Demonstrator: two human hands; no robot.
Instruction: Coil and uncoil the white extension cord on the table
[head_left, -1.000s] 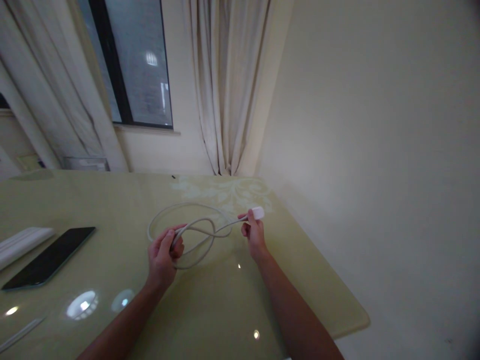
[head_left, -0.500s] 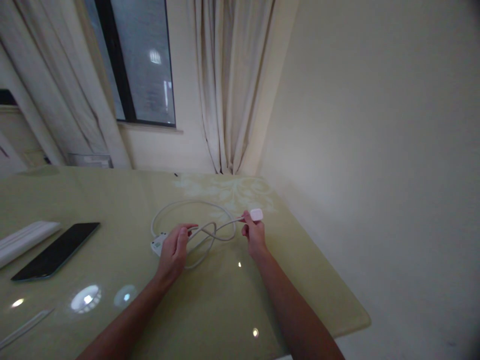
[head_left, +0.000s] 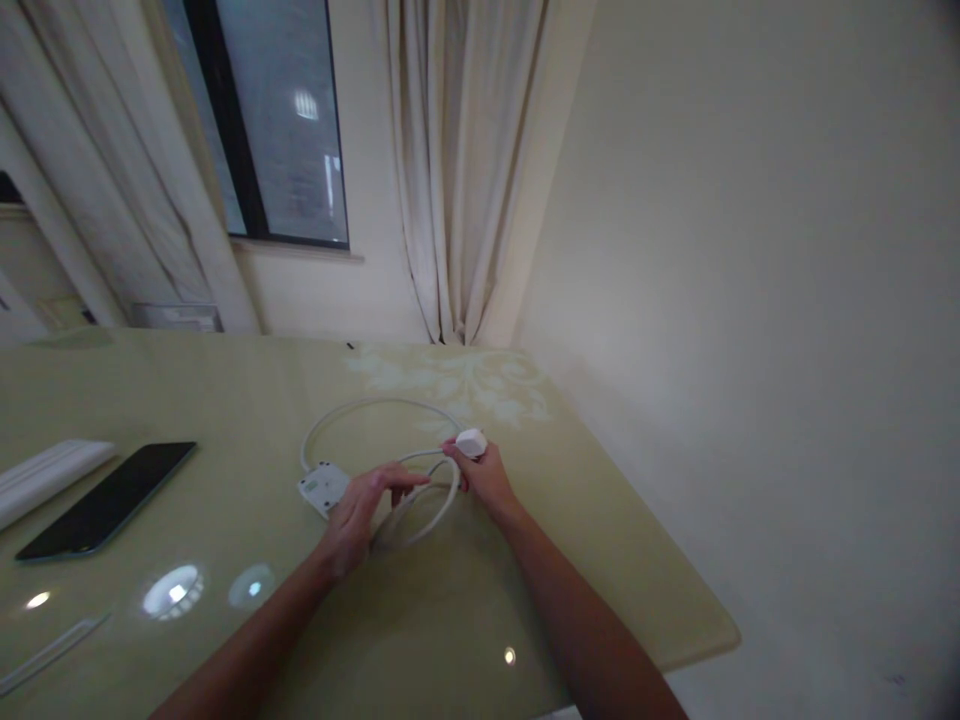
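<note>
White flexible cable, coiled in loose loops flat on the glossy pale yellow-green worktop, toward its far right corner. At one end a small white rounded plug, raised just above the loops and pinched between thumb and fingertips of the right hand — hand closed round it, palm side down, wrist low over the worktop. At the other end a flat white square adapter block, face up on the worktop at the left of the coil, touching nothing but its own cable.

Left hand just right of that block, fingers stretched out nearly straight and spread a little, laid across the near strands of the coil; open, nothing clasped, fingertips pointing toward the right hand and stopping short of it. Whether pressing the strands down or only resting on them — cannot tell. Both bare forearms reaching in from the bottom edge.

Farther out, well to the left of the coil: a flat black rectangular phone, screen up, and just beyond it a long white ridged bar running off the left edge. Near the lower left corner a thin pale strip and round reflections of lamps on the gloss. Pale floral pattern printed on the worktop just behind the coil. Behind everything, cream curtains, a dark-framed window and a plain cream wall.
</note>
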